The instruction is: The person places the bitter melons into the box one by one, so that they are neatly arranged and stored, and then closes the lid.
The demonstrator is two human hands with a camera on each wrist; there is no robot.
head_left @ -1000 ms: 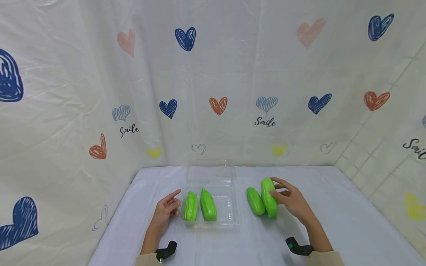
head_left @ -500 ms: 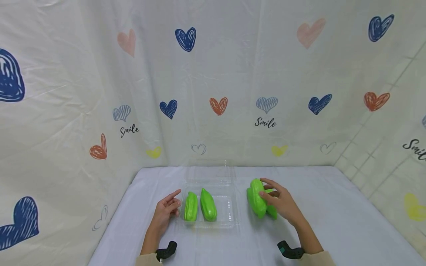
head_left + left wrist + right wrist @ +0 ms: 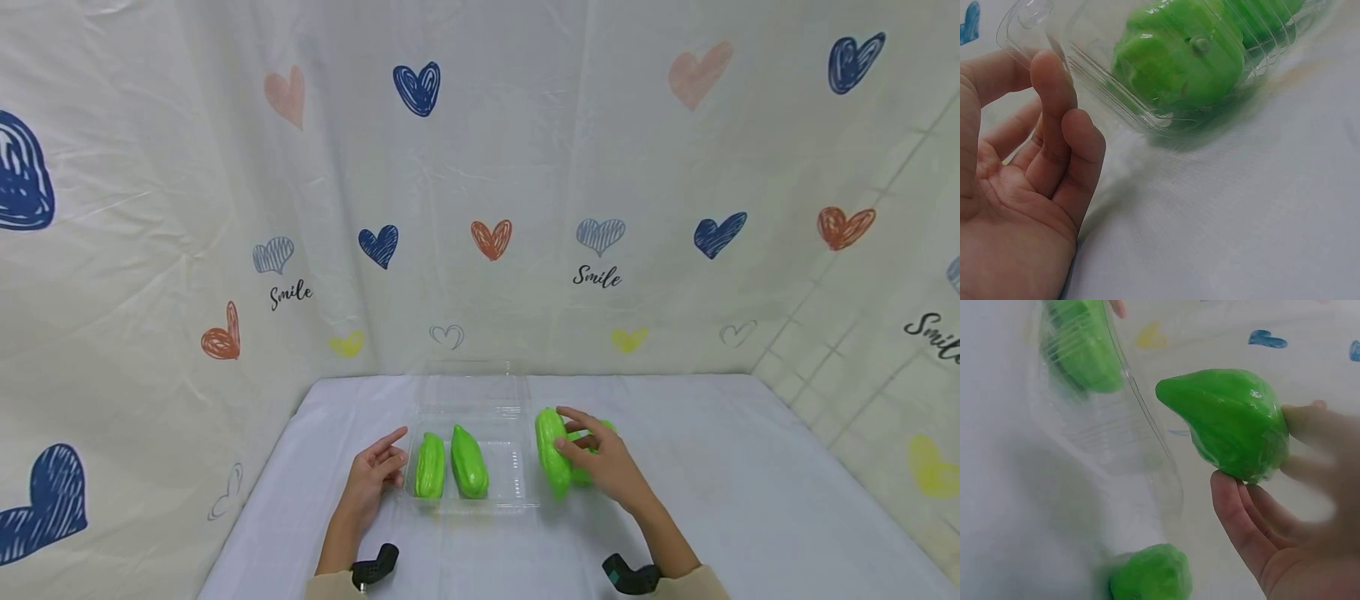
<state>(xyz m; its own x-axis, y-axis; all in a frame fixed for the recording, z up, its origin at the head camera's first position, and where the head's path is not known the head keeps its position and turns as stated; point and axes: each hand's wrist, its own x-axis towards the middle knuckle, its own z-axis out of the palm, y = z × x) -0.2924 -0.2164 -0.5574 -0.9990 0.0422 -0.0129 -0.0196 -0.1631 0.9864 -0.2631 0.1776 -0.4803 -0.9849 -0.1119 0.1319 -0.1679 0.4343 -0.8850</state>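
My right hand (image 3: pixel 607 467) pinches a ridged green fruit (image 3: pixel 552 454), long with a tapered tip, between thumb and fingers. It is raised beside the right wall of a hinged clear plastic box (image 3: pixel 517 467). In the right wrist view the green fruit's (image 3: pixel 1229 419) tip points toward the box. My left hand (image 3: pixel 371 475) stays at the box's left side; in the left wrist view its fingertips (image 3: pixel 1054 69) are right at the rim, fingers loosely bent. Inside the box lie two similar fruits, the left one (image 3: pixel 430 467) and the middle one (image 3: pixel 469 462), side by side.
More green fruit (image 3: pixel 581 477) lies on the table, mostly hidden behind my right hand; one fruit (image 3: pixel 1150 575) shows low in the right wrist view. The box's lid (image 3: pixel 472 387) is folded back toward the rear. A white cloth (image 3: pixel 712 500) covers the table.
My right hand has carried the green fruit leftward, from the right-hand group, across the other fruit, to the box's right side. My left hand has not moved.
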